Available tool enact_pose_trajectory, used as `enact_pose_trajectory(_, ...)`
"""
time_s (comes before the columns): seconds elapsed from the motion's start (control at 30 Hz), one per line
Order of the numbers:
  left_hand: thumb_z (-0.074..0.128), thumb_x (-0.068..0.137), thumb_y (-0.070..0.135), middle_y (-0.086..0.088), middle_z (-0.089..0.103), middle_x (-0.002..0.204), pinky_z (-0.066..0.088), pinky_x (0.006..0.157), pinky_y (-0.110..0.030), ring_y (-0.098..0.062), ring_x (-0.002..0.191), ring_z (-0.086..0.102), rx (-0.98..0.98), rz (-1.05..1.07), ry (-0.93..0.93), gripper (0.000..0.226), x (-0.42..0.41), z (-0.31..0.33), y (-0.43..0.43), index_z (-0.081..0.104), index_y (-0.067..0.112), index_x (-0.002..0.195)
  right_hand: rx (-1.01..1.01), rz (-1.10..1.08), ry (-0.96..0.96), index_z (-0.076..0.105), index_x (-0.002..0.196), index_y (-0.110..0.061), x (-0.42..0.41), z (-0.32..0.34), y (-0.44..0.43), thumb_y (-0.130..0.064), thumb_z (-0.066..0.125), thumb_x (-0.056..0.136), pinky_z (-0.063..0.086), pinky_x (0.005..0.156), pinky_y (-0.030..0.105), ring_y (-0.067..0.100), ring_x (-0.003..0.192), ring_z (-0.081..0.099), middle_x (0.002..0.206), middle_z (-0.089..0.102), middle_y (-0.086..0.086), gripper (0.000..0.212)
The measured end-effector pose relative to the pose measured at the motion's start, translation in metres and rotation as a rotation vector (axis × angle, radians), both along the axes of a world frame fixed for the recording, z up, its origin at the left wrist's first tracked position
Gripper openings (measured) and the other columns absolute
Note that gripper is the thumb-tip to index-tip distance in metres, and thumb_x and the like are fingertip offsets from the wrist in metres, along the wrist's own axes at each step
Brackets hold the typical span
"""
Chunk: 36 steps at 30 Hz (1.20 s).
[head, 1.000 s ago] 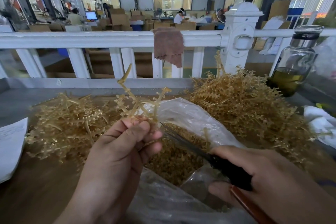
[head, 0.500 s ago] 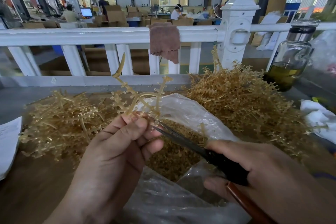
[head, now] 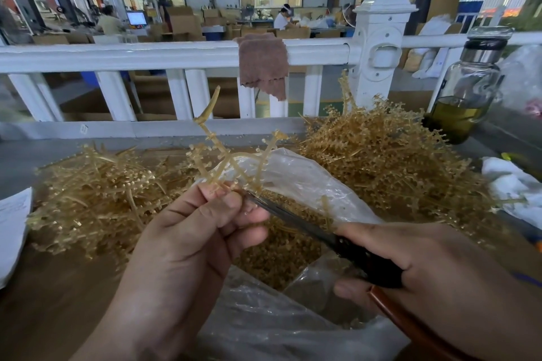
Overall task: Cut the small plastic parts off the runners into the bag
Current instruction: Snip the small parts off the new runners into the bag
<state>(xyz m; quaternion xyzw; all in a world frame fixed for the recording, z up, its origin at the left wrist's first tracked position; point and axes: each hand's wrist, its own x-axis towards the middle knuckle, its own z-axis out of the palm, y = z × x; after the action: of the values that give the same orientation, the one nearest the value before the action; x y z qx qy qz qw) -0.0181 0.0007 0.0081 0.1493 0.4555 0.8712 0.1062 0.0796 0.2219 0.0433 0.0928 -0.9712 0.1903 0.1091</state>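
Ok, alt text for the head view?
The left hand pinches a tan branched plastic runner over an open clear plastic bag of cut parts, while the right hand holds black-handled scissors at its base. Tan runner piles flank the bag.

On the counter [head: 44, 302], an open bag [head: 308, 182] holding cut parts [head: 278, 258] lies at centre, with a left runner pile [head: 96, 199] at 10 o'clock, a right runner pile [head: 390, 161] at 1 o'clock, a sheet of paper [head: 11, 228] at 9, a bottle [head: 466, 91] at 2, and behind them all a railing [head: 117, 56] with a cloth [head: 264, 64] draped over it at 12.
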Motion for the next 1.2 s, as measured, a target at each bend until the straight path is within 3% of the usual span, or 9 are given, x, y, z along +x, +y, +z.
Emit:
enact_pose_trajectory(0.3, 0.102, 0.038, 0.034, -0.009, 0.071, 0.076, 0.060, 0.058, -0.027, -0.020, 0.073, 0.076, -0.016, 0.018, -0.001, 0.047, 0.000, -0.002, 0.001, 0.070, 0.019, 0.068, 0.010, 0.014, 0.022, 0.056, 0.118, -0.037, -0.001, -0.005, 0.004, -0.082, 0.044, 0.079, 0.056, 0.057, 0.025, -0.005, 0.077, 0.065, 0.090, 0.069, -0.023, 0.060)
enact_pose_trajectory(0.37, 0.101, 0.045, 0.030, -0.008, 0.071, 0.076, 0.060, 0.058, -0.027, -0.019, 0.072, 0.076, -0.017, 0.018, 0.003, 0.039, 0.001, -0.002, 0.002, 0.070, 0.019, 0.067, 0.007, 0.022, 0.011, 0.057, 0.116, -0.037, -0.002, -0.005, 0.005, -0.081, 0.043, 0.079, 0.056, 0.058, 0.023, -0.006, 0.077, 0.065, 0.090, 0.069, -0.023, 0.060)
enact_pose_trajectory(0.47, 0.077, 0.069, 0.013, -0.007, 0.070, 0.071, 0.059, 0.056, -0.025, -0.018, 0.068, 0.075, -0.003, 0.049, -0.001, 0.012, 0.002, -0.003, 0.004, 0.070, 0.020, 0.062, 0.014, 0.030, -0.012, 0.062, 0.105, -0.037, -0.002, -0.005, 0.004, -0.073, 0.049, 0.080, 0.048, 0.059, 0.016, -0.008, 0.071, 0.061, 0.081, 0.065, -0.023, 0.046)
enact_pose_trajectory(0.6, 0.065, 0.069, 0.012, -0.008, 0.069, 0.070, 0.059, 0.055, -0.025, -0.018, 0.067, 0.075, 0.014, 0.050, -0.017, 0.011, 0.002, -0.002, 0.005, 0.069, 0.018, 0.062, 0.026, 0.016, -0.021, 0.062, 0.096, -0.038, -0.002, -0.004, 0.002, -0.072, 0.048, 0.080, 0.044, 0.060, 0.013, -0.008, 0.069, 0.059, 0.076, 0.061, -0.023, 0.040)
enact_pose_trajectory(0.83, 0.074, 0.066, 0.017, -0.008, 0.070, 0.072, 0.060, 0.059, -0.026, -0.019, 0.070, 0.076, 0.016, 0.044, -0.019, 0.007, 0.000, -0.007, 0.004, 0.070, 0.020, 0.061, 0.018, 0.015, -0.027, 0.062, 0.100, -0.040, -0.003, -0.008, 0.003, -0.075, 0.045, 0.080, 0.045, 0.060, 0.015, -0.007, 0.070, 0.059, 0.078, 0.062, -0.024, 0.044)
enact_pose_trajectory(0.93, 0.096, 0.052, 0.024, -0.008, 0.071, 0.075, 0.060, 0.062, -0.027, -0.020, 0.074, 0.076, 0.016, 0.014, -0.012, 0.030, 0.001, -0.006, 0.003, 0.071, 0.020, 0.066, 0.001, 0.017, -0.032, 0.062, 0.103, -0.041, -0.003, -0.010, 0.004, -0.079, 0.043, 0.080, 0.047, 0.059, 0.018, -0.007, 0.072, 0.061, 0.081, 0.063, -0.024, 0.048)
enact_pose_trajectory(1.07, 0.078, 0.065, 0.012, -0.007, 0.070, 0.071, 0.060, 0.060, -0.025, -0.018, 0.070, 0.075, 0.007, 0.037, 0.000, 0.012, 0.001, -0.007, 0.005, 0.070, 0.021, 0.062, -0.027, 0.039, -0.056, 0.062, 0.107, -0.039, -0.003, -0.012, 0.006, -0.081, 0.045, 0.080, 0.050, 0.058, 0.021, -0.004, 0.074, 0.063, 0.086, 0.064, -0.023, 0.053)
enact_pose_trajectory(1.2, 0.100, 0.048, 0.029, -0.010, 0.071, 0.075, 0.060, 0.062, -0.027, -0.020, 0.075, 0.076, -0.002, 0.012, 0.015, 0.037, 0.001, -0.006, 0.004, 0.071, 0.020, 0.067, -0.025, 0.042, -0.058, 0.062, 0.104, -0.040, -0.004, -0.012, 0.006, -0.079, 0.047, 0.081, 0.047, 0.057, 0.019, -0.003, 0.073, 0.061, 0.084, 0.062, -0.023, 0.048)
